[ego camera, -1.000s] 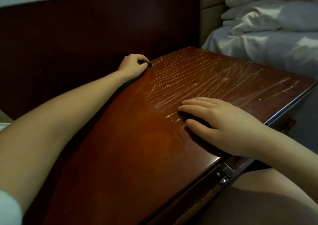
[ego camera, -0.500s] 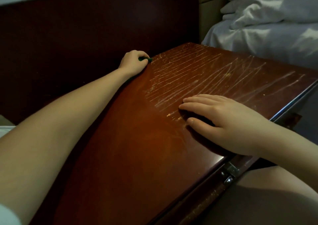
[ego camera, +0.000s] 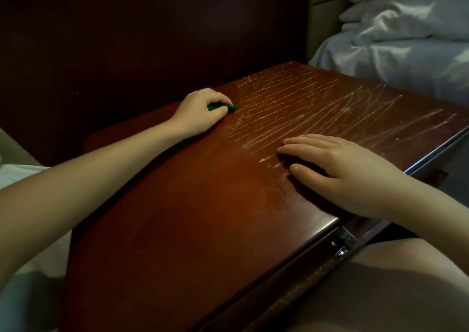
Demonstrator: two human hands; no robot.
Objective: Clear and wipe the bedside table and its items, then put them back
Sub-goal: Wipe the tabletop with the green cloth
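Observation:
The bedside table (ego camera: 177,217) has a dark reddish wooden top, bare of items, with many pale scratch lines across its far right half. My left hand (ego camera: 200,112) lies near the table's back edge, fingers curled round a small dark green cloth (ego camera: 223,107) that pokes out past the fingertips. My right hand (ego camera: 337,169) rests flat on the top near the front right edge, fingers straight and pointing left, with a dark shadow under the palm.
A dark wooden wall panel (ego camera: 152,39) rises right behind the table. A bed with rumpled white bedding (ego camera: 406,39) stands to the right. A metal latch (ego camera: 344,245) sits on the table's front below the top. My leg (ego camera: 380,293) is at bottom right.
My left hand with the green cloth has drawn back a little from the back edge toward me. My right hand has stayed in place on the table top.

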